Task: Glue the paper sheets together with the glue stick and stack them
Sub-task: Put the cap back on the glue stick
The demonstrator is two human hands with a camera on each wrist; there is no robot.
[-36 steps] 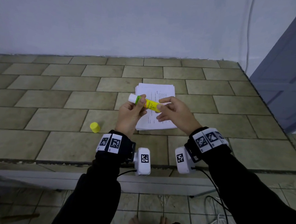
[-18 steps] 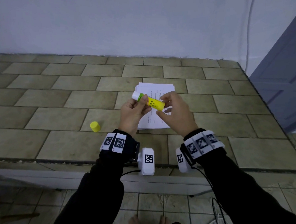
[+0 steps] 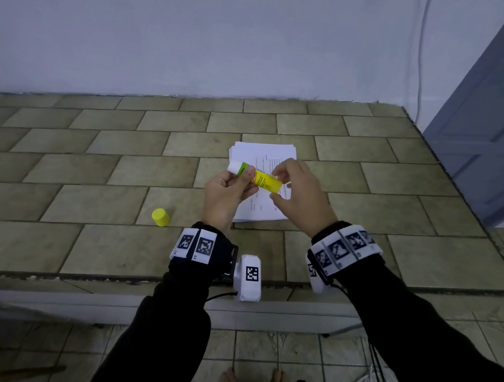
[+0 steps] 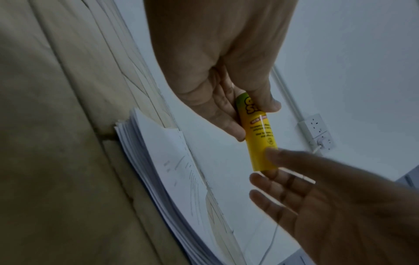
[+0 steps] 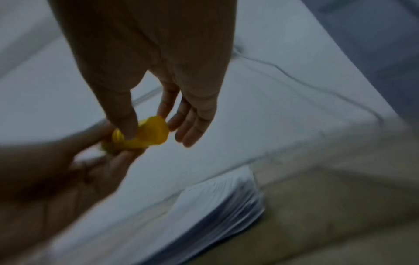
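Right now a broad tiled table [image 3: 100,165] runs up to a pale wall [image 3: 194,36], with a grey-blue door [image 3: 488,121] off to the right. On the table's middle lies a stack of white paper sheets [image 3: 271,154], printed lines showing on the top page, its layered edges fanned a little in the left wrist view. Both arms are in black sleeves [image 3: 161,332] with coded white bands at the wrists. Above the near part of the stack the left hand [image 3: 224,195] has its grip closed round the glue stick [image 3: 258,178], thumb on the green end, the tube lying slantwise with its white tip pointing far-left. The right hand [image 3: 300,193] is at the tube's yellow end, thumb and forefinger pinching it while the other fingers [image 5: 192,125] hang loosely spread. A yellow cap [image 3: 160,217] stands alone on the table to the near left, well apart from the paper.
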